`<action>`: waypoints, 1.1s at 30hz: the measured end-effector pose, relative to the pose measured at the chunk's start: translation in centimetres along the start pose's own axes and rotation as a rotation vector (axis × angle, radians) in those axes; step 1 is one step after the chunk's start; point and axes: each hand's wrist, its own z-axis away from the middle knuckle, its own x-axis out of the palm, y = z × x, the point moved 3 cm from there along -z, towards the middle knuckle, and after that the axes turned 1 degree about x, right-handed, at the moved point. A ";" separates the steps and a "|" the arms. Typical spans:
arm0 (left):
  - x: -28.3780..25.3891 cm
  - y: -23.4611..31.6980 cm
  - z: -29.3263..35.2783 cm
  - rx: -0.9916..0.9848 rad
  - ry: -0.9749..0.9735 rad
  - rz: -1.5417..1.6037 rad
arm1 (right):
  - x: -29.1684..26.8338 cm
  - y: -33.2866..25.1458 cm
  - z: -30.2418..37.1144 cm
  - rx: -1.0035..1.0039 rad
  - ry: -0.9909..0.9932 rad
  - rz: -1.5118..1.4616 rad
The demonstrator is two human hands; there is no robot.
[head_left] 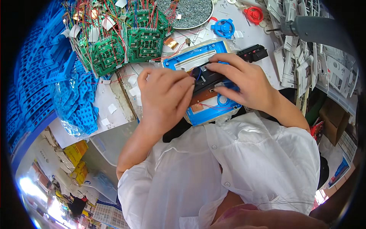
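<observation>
A long black plastic part [205, 81] with a thin blue wire lies slantwise across an open blue plastic housing [194, 119]. My left hand [164, 93] is closed on its left end, fingertips pinched together. From the other side my right hand [246, 82] grips the same part, fingers on top and thumb at the near edge. Further black mechanism [252, 53] sticks out past my right knuckles; whether it is joined to the held part is hidden. Just below the part shows a brown circuit board [204, 98], with red wires running over the housing.
Green circuit boards [145, 44] with tangled wires stand at the back left, near a round tray of screws [187, 15]. Blue plastic parts [78, 103] pile up at left, white ones [301, 65] at right. A grey electric screwdriver [318, 30] juts in at upper right.
</observation>
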 end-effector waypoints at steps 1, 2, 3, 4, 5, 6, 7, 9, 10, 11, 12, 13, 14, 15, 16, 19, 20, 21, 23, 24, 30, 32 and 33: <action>0.3 0.2 0.4 0.014 -0.001 -0.031 | -0.5 0.2 -0.3 0.056 -0.033 -0.105; 0.4 0.3 0.8 0.042 0.006 -0.042 | -1.2 0.4 -0.4 0.113 -0.062 -0.208; 0.4 0.2 0.9 0.039 0.014 -0.058 | -1.7 0.5 -0.6 0.171 -0.092 -0.311; 0.6 0.1 1.0 0.035 0.022 -0.074 | -2.0 0.8 -1.3 0.171 -0.059 -0.319; 0.6 0.1 1.0 0.036 0.032 -0.092 | -1.9 1.2 -1.8 0.103 -0.037 -0.263; 0.6 0.1 0.9 0.039 0.034 -0.088 | -1.7 1.6 -2.3 0.035 -0.016 -0.207; 0.7 0.1 0.9 0.042 0.036 -0.083 | -1.5 1.8 -2.7 -0.032 0.005 -0.150; 0.6 0.1 0.9 0.040 0.036 -0.085 | -1.5 2.0 -4.3 0.053 -0.193 -0.194; 0.6 0.1 0.9 0.038 0.032 -0.086 | -1.6 2.0 -5.1 0.084 -0.274 -0.198; 0.6 0.1 0.9 0.036 0.028 -0.084 | -1.6 2.0 -5.6 0.117 -0.356 -0.200; 0.5 0.2 0.8 0.035 0.018 -0.078 | -1.6 2.1 -6.1 0.125 -0.383 -0.202; 0.4 0.3 0.7 0.034 0.008 -0.072 | -1.6 2.2 -6.5 0.133 -0.410 -0.205; 0.3 0.3 0.6 0.032 -0.001 -0.068 | -1.5 2.2 -6.8 0.139 -0.438 -0.207; 0.2 0.4 0.6 0.035 -0.001 -0.066 | -1.5 2.1 -7.1 0.084 -0.434 -0.134; 0.2 0.4 0.5 0.037 0.000 -0.065 | -1.5 1.9 -7.3 0.029 -0.429 -0.061; 0.2 0.3 0.5 0.038 0.005 -0.059 | -1.3 1.6 -7.6 -0.094 -0.428 0.060; 0.2 0.3 0.5 0.039 0.007 -0.057 | -1.2 1.6 -7.6 -0.127 -0.428 0.085; 0.2 0.3 0.5 0.038 0.003 -0.057 | -1.1 1.6 -7.7 -0.150 -0.423 0.096; 0.2 0.3 0.5 0.037 -0.004 -0.055 | -0.9 1.5 -7.6 -0.195 -0.410 0.117; 0.2 0.3 0.5 0.037 -0.006 -0.051 | -0.8 1.7 -7.5 -0.178 -0.414 0.101; 0.1 0.4 0.5 0.024 -0.012 -0.050 | -2.6 3.8 -8.1 0.239 -0.244 -0.132; 0.1 0.4 0.4 0.017 -0.024 -0.053 | -3.0 4.2 -7.8 0.164 0.049 0.153; 0.0 0.2 0.5 0.012 -0.012 -0.050 | -2.8 3.7 -7.4 0.091 0.014 0.102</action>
